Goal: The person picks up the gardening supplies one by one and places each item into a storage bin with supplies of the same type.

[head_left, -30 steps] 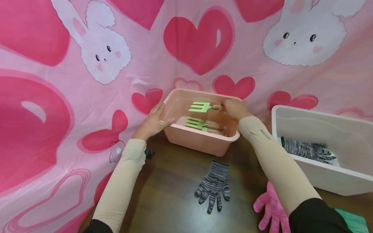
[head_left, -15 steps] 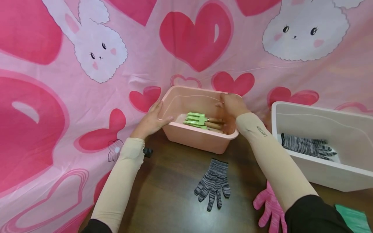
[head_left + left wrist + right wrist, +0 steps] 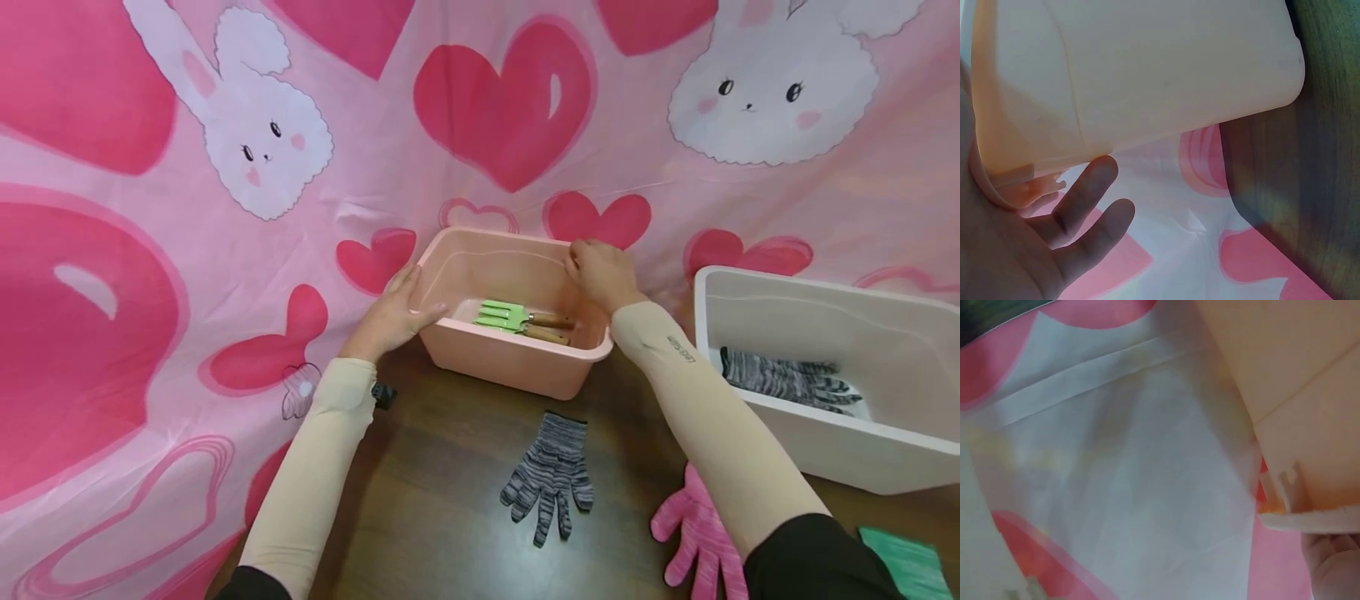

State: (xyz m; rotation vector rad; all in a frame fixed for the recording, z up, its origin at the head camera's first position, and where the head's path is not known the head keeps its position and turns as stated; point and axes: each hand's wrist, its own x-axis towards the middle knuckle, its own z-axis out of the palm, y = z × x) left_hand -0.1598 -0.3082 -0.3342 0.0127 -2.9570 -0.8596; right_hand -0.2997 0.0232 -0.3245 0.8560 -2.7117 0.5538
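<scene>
A pink plastic bin (image 3: pixel 510 367) stands against the backdrop in the head view. Two hand forks (image 3: pixel 502 315) with light green heads and wooden handles lie on its floor, tines to the left. My left hand (image 3: pixel 386 321) grips the bin's left end, thumb over the front rim and fingers along the outer wall. In the left wrist view two fingers (image 3: pixel 1088 187) show beside that wall. My right hand (image 3: pixel 603 275) holds the far right part of the rim with bent fingers; in the right wrist view the hand (image 3: pixel 1335 569) shows just below the rim (image 3: pixel 1310 520).
A grey striped glove (image 3: pixel 551 471) lies on the brown table (image 3: pixel 427 500) in front of the bin. Right of it are a pink glove (image 3: pixel 697 533), partly under my forearm, and a green item (image 3: pixel 903 558). A white bin (image 3: pixel 832 446) holds another grey glove (image 3: pixel 780 379).
A second ago my right hand held one hand fork by its handle inside the bin. It let go, the fork settled with the other, and the hand moved to the rim. Left hand stayed.
</scene>
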